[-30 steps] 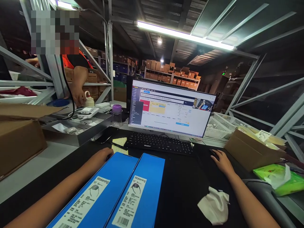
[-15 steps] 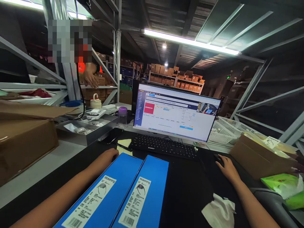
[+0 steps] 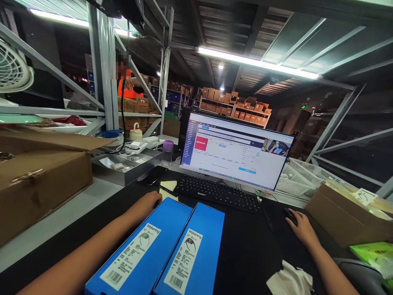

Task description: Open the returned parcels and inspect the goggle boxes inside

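Two long blue boxes with white product labels lie side by side, the left box (image 3: 172, 217) and the right box (image 3: 211, 229). My left hand (image 3: 152, 199) rests on the black desk mat at the far end of the left box; its fingers are mostly hidden, so their grip does not show. On the right, my right hand (image 3: 302, 226) is curled over a black computer mouse (image 3: 290, 216). Between the hands, a black keyboard (image 3: 215, 194) sits below a lit monitor (image 3: 227, 157) showing a web-like page. Yellow notes (image 3: 168, 187) lie near my left hand.
An open cardboard box (image 3: 46, 184) and a metal tray (image 3: 123, 174) stand left, beside a purple-lidded bottle (image 3: 167, 153). At right are another carton (image 3: 340, 217), white baskets (image 3: 297, 180), a crumpled cloth (image 3: 290, 280) and a green packet (image 3: 374, 252). A person in orange (image 3: 123, 86) is behind the rack.
My view has turned left, so the desk things appear further right and a fan shows at left. My right hand stays on the mouse, and the blue boxes lie as before.
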Tool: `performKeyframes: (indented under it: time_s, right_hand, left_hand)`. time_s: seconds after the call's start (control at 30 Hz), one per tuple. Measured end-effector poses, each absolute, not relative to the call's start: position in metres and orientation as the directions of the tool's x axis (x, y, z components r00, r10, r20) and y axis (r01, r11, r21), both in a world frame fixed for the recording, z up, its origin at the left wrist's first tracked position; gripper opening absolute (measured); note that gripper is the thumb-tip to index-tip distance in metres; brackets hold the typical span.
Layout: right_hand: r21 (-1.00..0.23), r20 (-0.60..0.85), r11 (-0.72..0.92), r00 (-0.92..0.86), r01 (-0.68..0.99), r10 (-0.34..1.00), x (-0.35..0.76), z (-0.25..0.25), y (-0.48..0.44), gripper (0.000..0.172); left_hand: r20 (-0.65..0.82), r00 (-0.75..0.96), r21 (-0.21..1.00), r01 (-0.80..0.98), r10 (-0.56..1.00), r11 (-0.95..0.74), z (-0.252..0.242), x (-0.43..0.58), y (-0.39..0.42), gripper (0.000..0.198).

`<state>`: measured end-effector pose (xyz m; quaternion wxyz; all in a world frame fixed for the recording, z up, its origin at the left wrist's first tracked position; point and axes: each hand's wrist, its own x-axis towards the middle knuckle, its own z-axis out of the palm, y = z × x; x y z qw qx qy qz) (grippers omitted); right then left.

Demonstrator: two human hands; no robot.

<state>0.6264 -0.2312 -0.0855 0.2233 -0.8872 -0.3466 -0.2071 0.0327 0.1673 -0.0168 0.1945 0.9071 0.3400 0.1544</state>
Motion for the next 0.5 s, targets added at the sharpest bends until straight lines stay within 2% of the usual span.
performKeyframes:
  time_s: [0.13,0.27,0.37,0.5]
  right_hand:
    - [-0.244,0.546,-0.671,0.671,0.7,0.502,0.618,-0.078,-0.231,0.073]
    - [-0.175,0.642,-0.673,0.601,0.719,0.475,0.596,-0.028,-0.236,0.076]
    - [-0.129,0.71,-0.706,0.562,0.696,0.424,0.58,0.023,-0.256,0.071]
    - [-0.125,0.656,-0.776,0.638,0.618,0.403,0.576,0.053,-0.313,0.061]
  left_hand:
    - [0.164,0.731,0.448,0.544,0.663,-0.71,-0.016,0.033,0.168,0.017]
    - [0.183,0.73,0.423,0.547,0.659,-0.723,-0.014,0.032,0.163,0.018]
    - [0.19,0.729,0.393,0.557,0.658,-0.732,-0.012,0.03,0.16,0.017]
    - [0.176,0.747,0.341,0.565,0.641,-0.751,-0.011,0.029,0.156,0.014]
